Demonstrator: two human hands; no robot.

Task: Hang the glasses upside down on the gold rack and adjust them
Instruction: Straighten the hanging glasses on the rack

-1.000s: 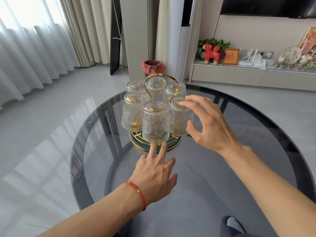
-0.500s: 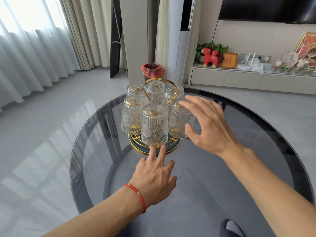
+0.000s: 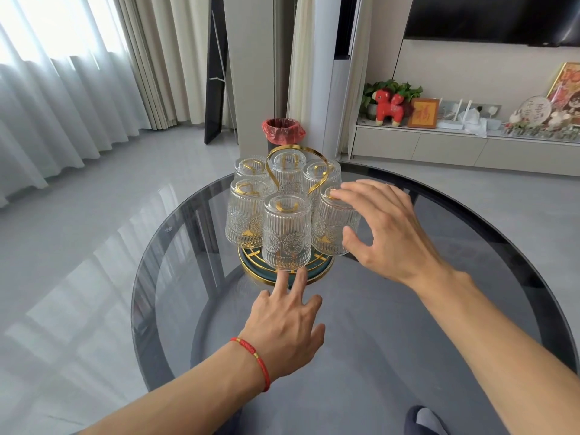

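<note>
**Six ribbed glasses hang inverted on the gold rack**

On a round smoked-glass table [image 3: 408,356], the gold rack [image 3: 284,271] stands on a circular teal base with a gilt rim and a looped wire handle. Six clear glasses [image 3: 286,235], fluted above and pressed with medallions below, hang upside down around it. The right hand [image 3: 381,232] is spread wide, fingertips on the right glass [image 3: 332,227]. The left hand [image 3: 284,328] holds nothing, two extended fingers at the base's front edge.
</note>
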